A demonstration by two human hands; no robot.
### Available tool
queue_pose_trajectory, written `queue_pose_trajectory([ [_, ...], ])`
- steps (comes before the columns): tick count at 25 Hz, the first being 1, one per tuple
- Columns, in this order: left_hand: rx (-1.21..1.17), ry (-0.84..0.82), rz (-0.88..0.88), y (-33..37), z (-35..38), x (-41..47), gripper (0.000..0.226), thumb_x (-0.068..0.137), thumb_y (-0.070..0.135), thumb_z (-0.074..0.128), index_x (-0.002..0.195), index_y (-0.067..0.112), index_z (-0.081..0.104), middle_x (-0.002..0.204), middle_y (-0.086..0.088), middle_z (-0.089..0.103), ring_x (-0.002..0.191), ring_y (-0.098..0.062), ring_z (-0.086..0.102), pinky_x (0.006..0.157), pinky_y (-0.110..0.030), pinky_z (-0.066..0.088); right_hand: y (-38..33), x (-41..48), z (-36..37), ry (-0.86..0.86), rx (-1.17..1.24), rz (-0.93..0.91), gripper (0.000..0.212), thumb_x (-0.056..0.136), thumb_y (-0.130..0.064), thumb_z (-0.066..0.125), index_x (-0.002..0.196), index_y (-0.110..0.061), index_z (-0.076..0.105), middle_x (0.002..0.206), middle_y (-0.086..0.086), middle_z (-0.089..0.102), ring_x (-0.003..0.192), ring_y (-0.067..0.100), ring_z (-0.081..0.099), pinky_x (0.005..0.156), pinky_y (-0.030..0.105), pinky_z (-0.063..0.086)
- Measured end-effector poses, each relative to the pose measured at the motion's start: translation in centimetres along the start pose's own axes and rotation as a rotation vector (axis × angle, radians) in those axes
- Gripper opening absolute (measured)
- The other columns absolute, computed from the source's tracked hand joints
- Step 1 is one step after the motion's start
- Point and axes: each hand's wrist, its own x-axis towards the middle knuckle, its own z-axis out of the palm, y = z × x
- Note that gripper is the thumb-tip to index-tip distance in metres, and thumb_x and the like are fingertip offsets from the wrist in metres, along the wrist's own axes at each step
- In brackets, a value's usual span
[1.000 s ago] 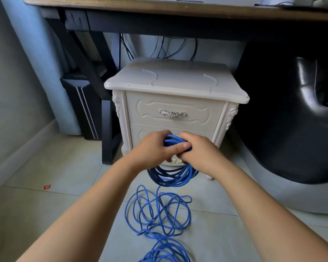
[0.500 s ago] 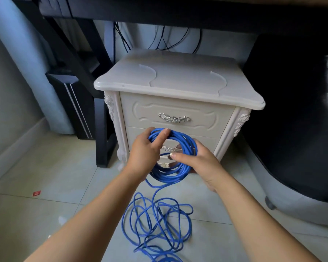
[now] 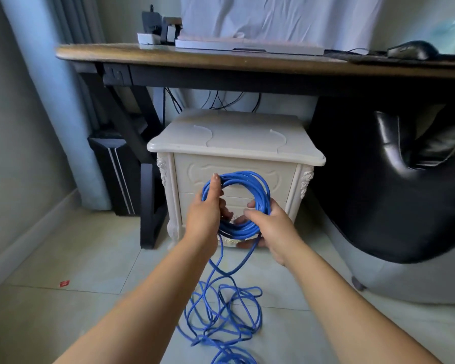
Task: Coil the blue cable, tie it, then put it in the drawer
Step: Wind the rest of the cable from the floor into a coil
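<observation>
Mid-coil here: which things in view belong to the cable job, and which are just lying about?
Job: blue cable, partly coiled; left hand and right hand, both gripping it; nightstand drawer, closed.
Lying about: desk, mouse, black chair, red scrap.

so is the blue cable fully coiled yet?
Partly. The left hand and right hand hold a ring of blue cable; the rest trails loose onto the pale tiled floor.

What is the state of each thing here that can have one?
Long blue cable: partly coiled, untied, rest loose on the floor.
Top drawer of the cream carved nightstand: shut.
Bottom drawer: shut.
Left hand: grips the coil.
Right hand: grips the coil.
</observation>
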Motion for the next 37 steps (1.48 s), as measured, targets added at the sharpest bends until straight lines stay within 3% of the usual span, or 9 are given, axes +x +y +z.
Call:
queue_pose_trajectory([
  [3,0.154,-0.162,-0.037,1.1,-1.4,-2.1,0.042,0.089,0.054,0.059,0.100,0.015,0.068,0.076,-0.004,0.072,0.075,-0.019,0.068,0.086,-0.039,0.054,-0.2,-1.5,-0.4,0.137,-0.033,-0.076,0.017,0.091,-0.002,0.049,0.091,-0.018,0.050,0.071,0.014,0.068,0.064,0.026,0.069,0.060,0.049,0.061],
  [5,0.250,-0.276,-0.003,1.8,-2.7,-2.9,0.038,0.089,0.045,0.064,0.116,0.019,0.066,0.098,-0.006,0.075,0.089,-0.017,0.072,0.091,-0.038,0.054,0.0,-2.4,-1.3,0.159,-0.243,-0.162,0.020,0.088,-0.002,0.048,0.089,-0.022,0.051,0.068,0.010,0.067,0.059,0.019,0.065,0.058,0.031,0.057],
  [7,0.394,-0.413,0.129,1.9,-3.7,-3.6,0.047,0.086,0.036,0.070,0.130,0.025,0.058,0.106,0.002,0.073,0.095,-0.007,0.070,0.086,-0.022,0.053,0.1,-3.5,-1.5,0.082,-0.502,-0.226,0.025,0.087,-0.002,0.049,0.090,-0.027,0.053,0.076,0.005,0.067,0.058,0.011,0.063,0.056,0.023,0.050],
  [10,0.774,-0.532,0.388,1.0,-4.1,-4.1,0.059,0.078,0.036,0.078,0.131,0.027,0.054,0.105,0.015,0.067,0.090,0.011,0.063,0.078,-0.004,0.044,1.1,-3.8,-1.1,-0.041,-0.730,-0.264,0.025,0.085,-0.009,0.048,0.094,-0.032,0.052,0.086,0.003,0.066,0.075,0.022,0.069,0.072,0.041,0.057],
  [13,0.942,-0.481,0.562,0.1,-4.4,-3.9,0.048,0.079,0.043,0.075,0.118,0.020,0.058,0.089,0.014,0.065,0.079,0.008,0.062,0.071,-0.008,0.046,1.8,-4.0,-0.6,0.015,-0.727,-0.321,0.023,0.083,-0.016,0.053,0.090,-0.037,0.051,0.082,0.001,0.066,0.078,0.027,0.069,0.073,0.049,0.057],
  [19,0.809,-0.323,0.526,-0.6,-4.3,-3.7,0.031,0.089,0.040,0.065,0.096,0.010,0.059,0.077,-0.005,0.066,0.061,-0.019,0.064,0.059,-0.033,0.053,1.1,-3.7,0.2,0.076,-0.335,-0.224,0.020,0.083,-0.020,0.071,0.097,-0.027,0.059,0.090,0.007,0.073,0.069,0.017,0.074,0.073,0.042,0.060],
  [30,0.291,0.034,0.294,-2.2,-3.3,-3.9,0.026,0.095,0.037,0.059,0.090,0.011,0.059,0.064,0.002,0.048,0.048,-0.004,0.047,0.055,-0.028,0.055,2.8,-3.5,1.3,0.070,0.120,-0.116,0.028,0.082,-0.007,0.073,0.106,-0.017,0.062,0.096,0.010,0.072,0.090,0.026,0.074,0.091,0.049,0.055],
  [35,0.281,-0.018,0.181,-3.3,-2.6,-4.8,0.036,0.092,0.047,0.059,0.095,0.011,0.062,0.063,-0.002,0.061,0.058,-0.013,0.061,0.061,-0.031,0.051,3.5,-3.3,0.9,0.259,-0.003,-0.176,0.015,0.088,-0.006,0.061,0.097,-0.018,0.059,0.051,-0.002,0.054,0.047,0.013,0.058,0.075,0.054,0.059],
  [37,0.383,-0.093,0.163,-2.8,-3.0,-4.4,0.039,0.088,0.053,0.061,0.094,0.015,0.066,0.075,-0.002,0.071,0.067,-0.013,0.064,0.070,-0.034,0.053,3.1,-3.1,0.2,0.322,-0.085,-0.216,0.015,0.089,-0.004,0.056,0.095,-0.017,0.059,0.058,0.000,0.050,0.037,0.008,0.048,0.067,0.053,0.060],
])
